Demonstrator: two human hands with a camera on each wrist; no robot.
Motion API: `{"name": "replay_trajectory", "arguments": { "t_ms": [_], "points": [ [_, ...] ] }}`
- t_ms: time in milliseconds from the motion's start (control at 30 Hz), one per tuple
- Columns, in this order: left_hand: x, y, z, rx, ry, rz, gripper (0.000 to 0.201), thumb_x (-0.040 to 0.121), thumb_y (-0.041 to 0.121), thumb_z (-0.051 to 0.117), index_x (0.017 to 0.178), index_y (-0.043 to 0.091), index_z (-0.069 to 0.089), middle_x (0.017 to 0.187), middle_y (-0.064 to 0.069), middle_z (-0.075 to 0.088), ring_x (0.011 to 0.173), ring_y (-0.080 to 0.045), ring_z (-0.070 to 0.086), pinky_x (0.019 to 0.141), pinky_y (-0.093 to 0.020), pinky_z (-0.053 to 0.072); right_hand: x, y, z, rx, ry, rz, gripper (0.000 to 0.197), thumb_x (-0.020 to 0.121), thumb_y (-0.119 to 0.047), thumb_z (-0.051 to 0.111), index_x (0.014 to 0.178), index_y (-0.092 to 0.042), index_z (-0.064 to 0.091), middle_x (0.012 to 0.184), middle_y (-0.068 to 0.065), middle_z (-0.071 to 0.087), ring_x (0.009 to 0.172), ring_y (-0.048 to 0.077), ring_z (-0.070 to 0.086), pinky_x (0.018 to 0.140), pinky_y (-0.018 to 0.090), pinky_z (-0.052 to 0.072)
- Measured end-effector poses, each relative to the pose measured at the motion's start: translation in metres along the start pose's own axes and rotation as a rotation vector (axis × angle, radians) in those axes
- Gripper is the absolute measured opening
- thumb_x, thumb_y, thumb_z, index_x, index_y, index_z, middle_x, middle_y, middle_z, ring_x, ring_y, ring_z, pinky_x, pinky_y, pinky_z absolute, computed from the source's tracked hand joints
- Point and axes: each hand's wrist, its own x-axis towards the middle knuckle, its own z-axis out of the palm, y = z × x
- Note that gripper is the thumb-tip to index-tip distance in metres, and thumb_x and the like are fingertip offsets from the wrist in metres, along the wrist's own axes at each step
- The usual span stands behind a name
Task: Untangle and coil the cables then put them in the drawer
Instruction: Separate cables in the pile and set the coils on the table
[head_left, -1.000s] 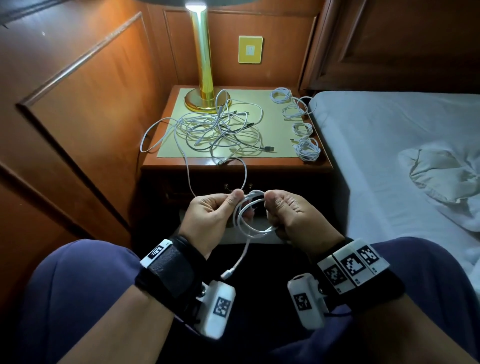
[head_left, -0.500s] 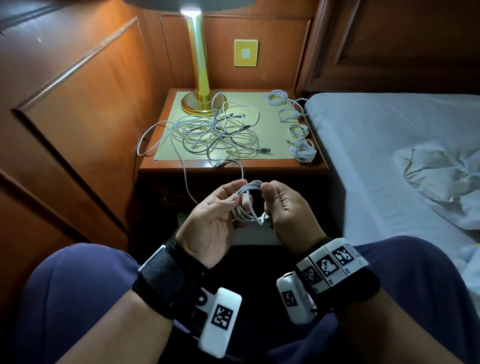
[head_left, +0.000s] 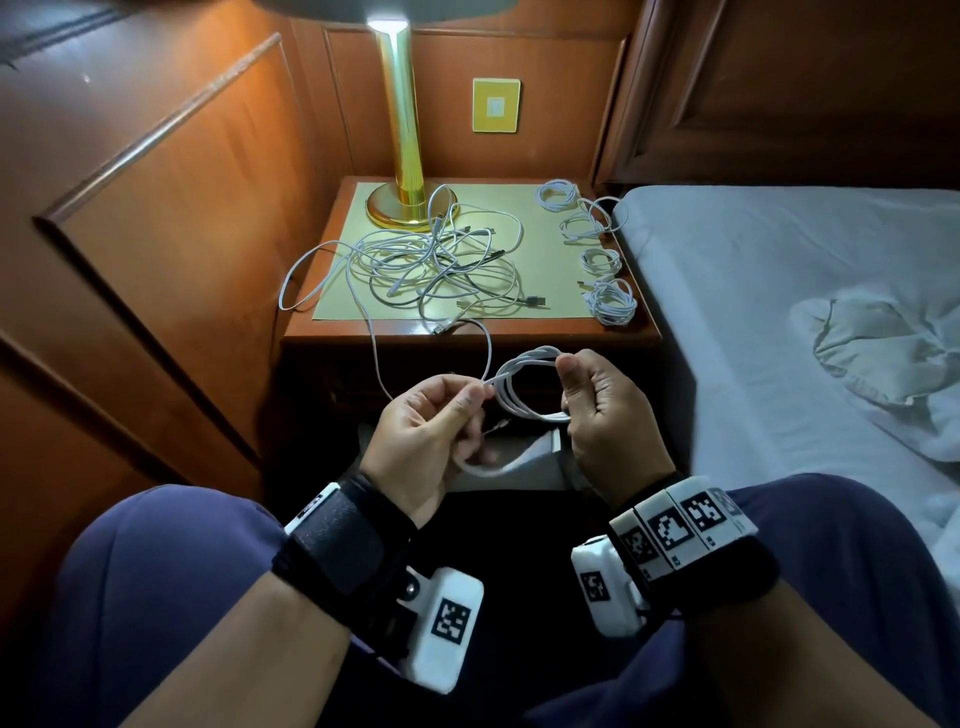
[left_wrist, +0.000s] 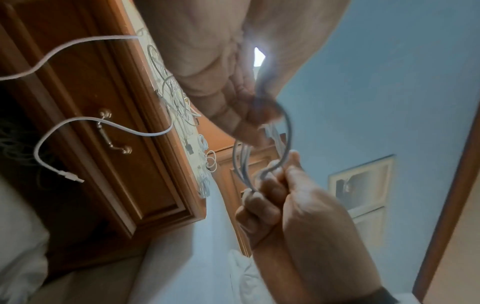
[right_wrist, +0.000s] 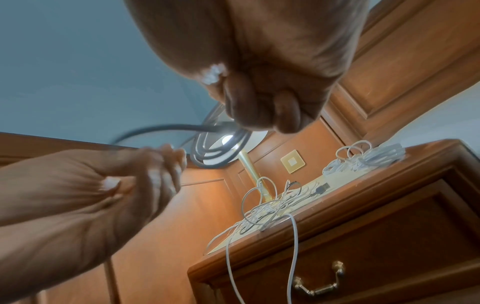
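In front of my lap I hold a white cable, partly wound into a coil (head_left: 522, 387). My right hand (head_left: 566, 374) grips the coil's loops between thumb and curled fingers. My left hand (head_left: 475, 396) pinches the free strand just left of the coil; the right wrist view shows this pinch (right_wrist: 168, 156) beside the loops (right_wrist: 218, 152). The strand runs up to a tangle of white cables (head_left: 431, 265) on the nightstand (head_left: 467, 332). Its plug end (left_wrist: 70, 177) hangs below my hands. The drawer front with its brass handle (right_wrist: 319, 284) is closed.
Several coiled cables (head_left: 610, 301) lie in a row along the nightstand's right edge. A gold lamp (head_left: 405, 156) stands at the back left of it. A bed (head_left: 779, 312) is to the right, a wooden wall panel (head_left: 156, 234) to the left.
My hands have drawn apart. The left hand has slid left along the strand, and the coil in the right hand has opened into a wider loop.
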Motion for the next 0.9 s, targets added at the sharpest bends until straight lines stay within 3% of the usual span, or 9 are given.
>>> {"name": "replay_trajectory", "arguments": {
  "t_ms": [67,133,233,333,500,633,700,800,900],
  "points": [
    [0.004,0.0,-0.005,0.089,-0.009,0.052,0.016,0.098,0.01,0.055,0.094,0.003,0.069,0.055,-0.004,0.043,0.041,-0.008,0.035,0.043,-0.024,0.046,0.003,0.004,-0.003,0.008,0.024,0.012,0.036,0.103,-0.043,0.041,0.069,-0.034,0.047,0.059,-0.008,0.044,0.052,0.006,0.04,0.054,0.025,0.037],
    [0.006,-0.004,-0.011,0.297,-0.002,0.153,0.014,0.097,0.01,0.058,0.095,0.007,0.072,0.058,-0.005,0.057,0.048,-0.011,0.047,0.052,-0.024,0.05,0.004,0.008,-0.004,0.037,0.032,0.047,0.037,0.103,-0.047,0.04,0.072,-0.028,0.048,0.06,-0.007,0.044,0.051,0.006,0.038,0.053,0.032,0.038],
    [0.005,-0.016,-0.016,0.627,-0.014,0.274,0.01,0.092,0.01,0.068,0.091,0.018,0.074,0.078,0.0,0.074,0.071,-0.006,0.063,0.071,-0.019,0.05,0.002,0.011,-0.002,0.089,0.026,0.085,0.037,0.1,-0.05,0.039,0.077,-0.023,0.05,0.063,-0.005,0.049,0.053,0.009,0.042,0.053,0.039,0.041],
    [0.005,-0.023,-0.015,0.766,0.08,0.351,0.008,0.084,0.016,0.079,0.082,0.024,0.077,0.08,0.003,0.069,0.067,-0.004,0.059,0.067,-0.014,0.047,-0.002,0.006,0.002,0.207,-0.008,0.083,0.027,0.099,-0.049,0.04,0.084,-0.031,0.051,0.063,-0.01,0.052,0.053,0.004,0.043,0.055,0.026,0.038],
    [0.002,-0.025,-0.009,0.432,0.085,0.115,0.01,0.09,0.008,0.071,0.083,0.015,0.073,0.077,-0.008,0.075,0.075,-0.021,0.074,0.071,-0.035,0.058,-0.005,-0.004,0.007,0.544,-0.153,0.183,0.028,0.103,-0.038,0.041,0.087,-0.016,0.047,0.058,-0.007,0.047,0.047,0.006,0.036,0.044,0.017,0.031],
    [-0.001,-0.022,-0.004,0.287,0.068,0.11,0.011,0.093,0.0,0.063,0.092,0.007,0.071,0.085,-0.013,0.076,0.083,-0.022,0.074,0.074,-0.03,0.058,-0.005,-0.005,0.009,0.673,-0.191,0.273,0.033,0.099,-0.042,0.043,0.083,-0.015,0.049,0.057,0.001,0.044,0.046,0.011,0.031,0.04,0.019,0.027],
    [-0.001,-0.019,-0.004,0.194,0.053,0.109,0.01,0.089,0.009,0.069,0.098,0.006,0.071,0.094,-0.017,0.075,0.088,-0.022,0.072,0.078,-0.03,0.057,-0.004,-0.005,0.01,0.658,-0.204,0.307,0.033,0.095,-0.043,0.043,0.083,-0.013,0.049,0.057,0.003,0.044,0.045,0.011,0.03,0.039,0.019,0.026],
    [-0.001,-0.021,-0.004,0.147,0.055,0.12,0.029,0.078,0.023,0.075,0.101,0.006,0.071,0.1,-0.017,0.075,0.095,-0.023,0.071,0.08,-0.026,0.055,-0.004,-0.006,0.012,0.652,-0.227,0.349,0.034,0.093,-0.042,0.044,0.083,-0.01,0.048,0.058,0.005,0.045,0.04,0.008,0.029,0.037,0.016,0.025],
    [0.001,-0.022,-0.001,0.178,0.05,0.119,0.014,0.09,0.008,0.067,0.103,0.006,0.072,0.089,-0.01,0.076,0.088,-0.014,0.072,0.072,-0.016,0.051,-0.005,-0.006,0.017,0.631,-0.222,0.371,0.029,0.103,-0.031,0.04,0.086,-0.009,0.048,0.06,0.007,0.045,0.039,0.005,0.031,0.036,0.016,0.026]
  ]
}}
